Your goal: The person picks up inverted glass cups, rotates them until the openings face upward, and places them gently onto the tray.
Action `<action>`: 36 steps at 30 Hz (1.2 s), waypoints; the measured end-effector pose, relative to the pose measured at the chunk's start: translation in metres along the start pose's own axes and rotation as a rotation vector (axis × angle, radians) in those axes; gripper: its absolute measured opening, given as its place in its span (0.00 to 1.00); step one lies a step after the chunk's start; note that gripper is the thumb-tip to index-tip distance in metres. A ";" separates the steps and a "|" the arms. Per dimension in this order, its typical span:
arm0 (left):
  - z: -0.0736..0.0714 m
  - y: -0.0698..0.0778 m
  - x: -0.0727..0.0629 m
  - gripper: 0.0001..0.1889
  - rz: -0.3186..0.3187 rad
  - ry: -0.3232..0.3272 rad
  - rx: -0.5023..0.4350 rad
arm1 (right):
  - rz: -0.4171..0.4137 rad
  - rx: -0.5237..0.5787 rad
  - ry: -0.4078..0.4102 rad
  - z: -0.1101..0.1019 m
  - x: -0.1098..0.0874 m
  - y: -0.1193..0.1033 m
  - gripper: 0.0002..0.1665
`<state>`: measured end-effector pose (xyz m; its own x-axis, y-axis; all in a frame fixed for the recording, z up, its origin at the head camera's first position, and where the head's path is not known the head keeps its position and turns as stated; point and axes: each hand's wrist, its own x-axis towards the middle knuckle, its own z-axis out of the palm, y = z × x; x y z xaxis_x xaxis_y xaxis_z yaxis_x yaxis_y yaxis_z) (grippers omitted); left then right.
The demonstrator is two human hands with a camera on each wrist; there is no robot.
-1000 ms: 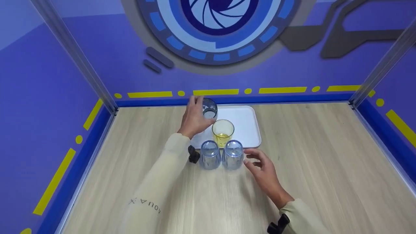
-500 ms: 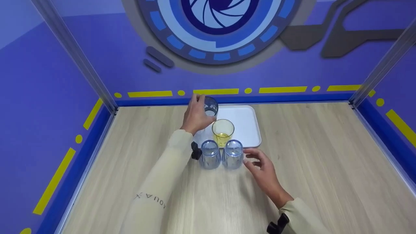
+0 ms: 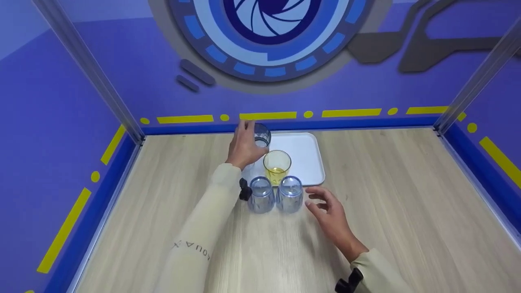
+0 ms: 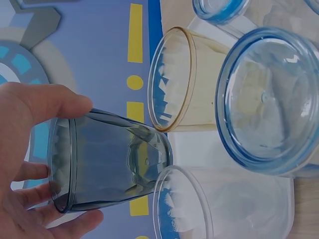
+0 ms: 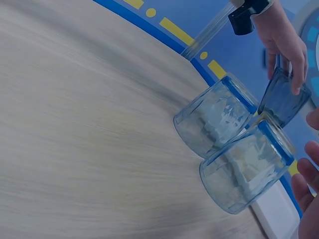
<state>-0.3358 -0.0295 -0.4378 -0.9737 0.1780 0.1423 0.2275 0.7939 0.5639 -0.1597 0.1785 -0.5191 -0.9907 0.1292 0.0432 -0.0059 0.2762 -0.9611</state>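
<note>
My left hand [image 3: 245,147] grips a dark grey-blue drinking glass [image 4: 114,159] near its rim, thumb on one side and fingers on the other. That glass is upright at the back left of the white tray [image 3: 311,156]; whether its base touches the tray I cannot tell. Beside it on the tray are a yellow glass [image 3: 277,167] and, in the left wrist view, a clear glass [image 4: 239,204]. Two light blue glasses [image 3: 290,194] stand upside down, side by side, at the tray's front edge. My right hand [image 3: 329,208], fingers loosely bent and holding nothing, is just right of the nearer-right blue glass.
The wooden tabletop [image 3: 390,195] extends to both sides and in front of the tray. A blue-purple printed wall [image 3: 350,89] stands close behind the tray, with side walls at left and right.
My left forearm has shifted slightly right while the hand keeps its grip on the dark glass. The gap between my right hand and the right blue glass is a little wider.
</note>
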 end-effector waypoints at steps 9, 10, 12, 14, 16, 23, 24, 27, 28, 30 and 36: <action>0.001 -0.004 0.003 0.46 0.024 0.006 -0.005 | -0.026 0.029 0.020 -0.006 0.000 0.008 0.18; 0.002 -0.005 0.003 0.46 0.025 0.006 -0.007 | -0.023 0.032 0.021 -0.006 0.000 0.009 0.18; 0.004 -0.005 0.004 0.46 0.023 0.003 -0.007 | -0.013 0.029 0.024 -0.007 0.000 0.009 0.18; 0.006 -0.006 0.005 0.46 0.018 0.001 -0.002 | -0.009 0.032 0.026 -0.008 0.000 0.010 0.18; 0.008 -0.007 0.006 0.47 0.011 0.000 0.008 | -0.004 0.030 0.026 -0.008 0.000 0.010 0.18; 0.015 -0.009 0.008 0.46 -0.001 0.006 0.028 | 0.001 0.029 0.031 -0.007 0.000 0.013 0.18; 0.016 -0.010 0.008 0.46 -0.001 0.006 0.028 | 0.002 0.026 0.033 -0.008 0.000 0.013 0.18; 0.018 -0.011 0.008 0.46 -0.008 0.003 0.027 | 0.009 0.017 0.034 -0.009 0.000 0.014 0.18; 0.018 -0.011 0.008 0.46 -0.010 0.001 0.024 | 0.009 0.016 0.034 -0.009 0.000 0.014 0.17; 0.019 -0.012 0.009 0.46 -0.018 -0.001 0.022 | 0.007 0.021 0.031 -0.010 -0.001 0.013 0.17; 0.023 -0.015 0.010 0.44 -0.018 0.003 0.024 | 0.010 0.020 0.033 -0.013 -0.003 0.012 0.17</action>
<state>-0.3497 -0.0267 -0.4633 -0.9776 0.1619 0.1347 0.2095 0.8107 0.5467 -0.1547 0.1942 -0.5272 -0.9857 0.1630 0.0420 0.0011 0.2558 -0.9667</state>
